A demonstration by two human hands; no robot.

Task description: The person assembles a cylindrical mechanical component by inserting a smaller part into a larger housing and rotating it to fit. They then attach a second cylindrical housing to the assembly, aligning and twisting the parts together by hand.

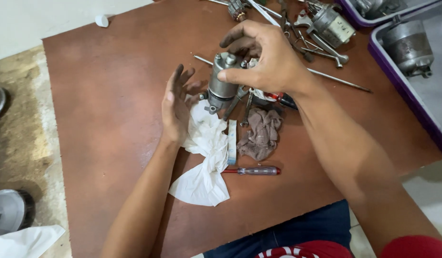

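I see grey motor housing (222,86) standing upright mid brown board (111,119), right hand (266,59) gripping its top from above. Left hand (178,102) open, flat, just beside housing's left side. White cloth (204,157), brown rag (261,134), red-tipped screwdriver (254,170) lie nearer me than housing. Purple tray (412,95), far right of housing, holds grey metal cylinder (408,45).

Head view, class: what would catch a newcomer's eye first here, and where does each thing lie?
At the middle of the brown board, the right hand grips the top of an upright grey metal motor housing, while the grimy left hand stands open beside it. Below them lie a crumpled white cloth, a brown rag and a red-tipped clear-handled screwdriver. Loose tools and another motor crowd the far edge.
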